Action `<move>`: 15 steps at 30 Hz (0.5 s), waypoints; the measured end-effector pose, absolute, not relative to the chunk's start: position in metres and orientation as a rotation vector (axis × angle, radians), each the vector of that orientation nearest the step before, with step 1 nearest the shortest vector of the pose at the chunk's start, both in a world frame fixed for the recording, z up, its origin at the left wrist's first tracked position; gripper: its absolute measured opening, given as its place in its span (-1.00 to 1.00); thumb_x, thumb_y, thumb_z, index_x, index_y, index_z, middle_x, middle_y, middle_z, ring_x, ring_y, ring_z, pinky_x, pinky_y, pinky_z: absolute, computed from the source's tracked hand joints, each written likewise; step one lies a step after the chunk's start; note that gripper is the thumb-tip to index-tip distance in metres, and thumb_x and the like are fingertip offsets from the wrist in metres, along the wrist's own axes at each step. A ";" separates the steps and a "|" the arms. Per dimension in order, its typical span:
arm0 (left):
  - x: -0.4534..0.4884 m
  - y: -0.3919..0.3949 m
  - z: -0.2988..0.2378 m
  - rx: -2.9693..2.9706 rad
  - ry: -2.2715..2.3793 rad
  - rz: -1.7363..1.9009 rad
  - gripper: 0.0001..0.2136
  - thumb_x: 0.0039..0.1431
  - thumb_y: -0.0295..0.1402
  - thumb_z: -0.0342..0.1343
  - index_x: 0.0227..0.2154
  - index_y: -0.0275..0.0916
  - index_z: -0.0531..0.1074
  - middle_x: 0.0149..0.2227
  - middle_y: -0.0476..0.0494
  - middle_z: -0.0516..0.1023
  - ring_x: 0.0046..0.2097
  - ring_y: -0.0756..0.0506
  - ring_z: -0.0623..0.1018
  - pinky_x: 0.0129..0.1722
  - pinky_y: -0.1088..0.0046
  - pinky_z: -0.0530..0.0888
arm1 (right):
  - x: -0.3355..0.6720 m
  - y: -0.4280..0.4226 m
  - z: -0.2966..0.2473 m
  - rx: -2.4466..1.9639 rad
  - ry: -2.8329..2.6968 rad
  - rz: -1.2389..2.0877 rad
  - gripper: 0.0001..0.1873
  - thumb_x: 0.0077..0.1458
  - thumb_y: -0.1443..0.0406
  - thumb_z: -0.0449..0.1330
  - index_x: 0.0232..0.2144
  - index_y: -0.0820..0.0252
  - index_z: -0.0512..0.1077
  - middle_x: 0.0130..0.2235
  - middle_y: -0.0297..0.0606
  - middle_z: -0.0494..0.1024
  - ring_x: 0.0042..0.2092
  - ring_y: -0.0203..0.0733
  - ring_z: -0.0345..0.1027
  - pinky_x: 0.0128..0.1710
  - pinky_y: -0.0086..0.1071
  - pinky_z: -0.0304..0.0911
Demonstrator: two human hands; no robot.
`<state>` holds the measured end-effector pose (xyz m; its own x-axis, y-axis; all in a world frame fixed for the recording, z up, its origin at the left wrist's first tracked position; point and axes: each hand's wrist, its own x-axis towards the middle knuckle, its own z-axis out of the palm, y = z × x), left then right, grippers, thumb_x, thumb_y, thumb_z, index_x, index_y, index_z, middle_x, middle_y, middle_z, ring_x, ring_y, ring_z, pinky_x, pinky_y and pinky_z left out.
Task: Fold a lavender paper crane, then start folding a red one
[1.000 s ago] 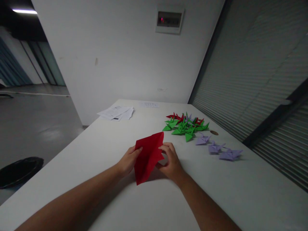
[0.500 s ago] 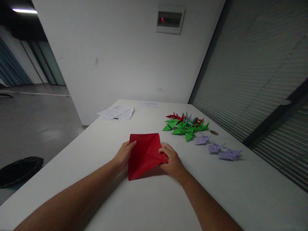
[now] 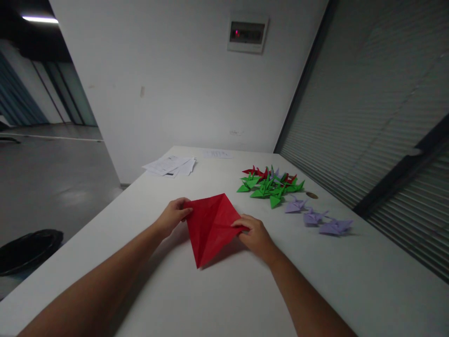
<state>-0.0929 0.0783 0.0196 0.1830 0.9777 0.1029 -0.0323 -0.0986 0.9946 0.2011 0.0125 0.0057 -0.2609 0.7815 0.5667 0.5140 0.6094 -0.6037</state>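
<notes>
A creased red paper square (image 3: 211, 224) lies on the white table (image 3: 224, 290) in front of me, turned so one corner points toward me. My left hand (image 3: 171, 216) pinches its left corner with curled fingers. My right hand (image 3: 255, 234) grips its right corner, fingers closed on the edge. The paper is slightly raised along its folds.
A pile of green and red folded paper cranes (image 3: 270, 183) sits beyond the right hand. Three lilac cranes (image 3: 317, 219) lie in a row to the right. White sheets (image 3: 170, 165) rest at the far left edge. A black bin (image 3: 28, 248) stands on the floor at left.
The red paper was held up and partly folded, then laid flat, and has now been turned to a diamond with my hands spread to its side corners.
</notes>
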 end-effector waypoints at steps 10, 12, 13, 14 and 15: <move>-0.113 0.088 0.015 1.555 0.949 0.915 -0.70 -0.11 -0.53 0.05 -0.33 -0.31 0.64 -0.31 -0.18 0.65 -0.27 -0.11 0.56 -0.24 0.37 0.47 | 0.207 0.012 0.007 -1.084 -1.888 0.423 -0.65 -0.18 0.54 0.15 -0.37 0.16 0.62 -0.38 -0.26 0.58 -0.32 -0.16 0.46 -0.29 -0.36 0.30; -0.120 0.091 0.015 1.547 0.891 0.833 -0.66 -0.11 -0.53 0.03 -0.29 -0.31 0.66 -0.28 -0.20 0.67 -0.23 -0.13 0.58 -0.18 0.34 0.48 | 0.208 0.012 0.007 -1.085 -1.870 0.440 -0.66 -0.17 0.53 0.15 -0.37 0.16 0.61 -0.37 -0.26 0.58 -0.31 -0.16 0.46 -0.28 -0.36 0.30; -0.124 0.091 0.015 1.545 0.845 0.782 -0.64 -0.10 -0.54 0.04 -0.26 -0.30 0.66 -0.25 -0.20 0.68 -0.21 -0.14 0.59 -0.15 0.33 0.49 | 0.208 0.012 0.007 -1.087 -1.858 0.448 -0.67 -0.17 0.52 0.15 -0.37 0.16 0.61 -0.37 -0.26 0.58 -0.31 -0.16 0.45 -0.28 -0.36 0.29; -0.127 0.091 0.016 1.545 0.795 0.730 -0.62 -0.10 -0.55 0.07 -0.21 -0.29 0.65 -0.21 -0.20 0.68 -0.19 -0.14 0.60 -0.12 0.32 0.49 | 0.208 0.012 0.008 -1.090 -1.847 0.457 -0.68 -0.16 0.52 0.15 -0.38 0.16 0.61 -0.38 -0.27 0.58 -0.31 -0.16 0.45 -0.28 -0.36 0.29; -0.129 0.091 0.018 1.547 0.742 0.673 -0.60 -0.09 -0.56 0.11 -0.15 -0.27 0.63 -0.15 -0.20 0.67 -0.15 -0.15 0.61 -0.09 0.32 0.50 | 0.208 0.013 0.009 -1.094 -1.835 0.469 -0.69 -0.15 0.51 0.15 -0.38 0.16 0.61 -0.38 -0.27 0.58 -0.31 -0.17 0.45 -0.28 -0.36 0.29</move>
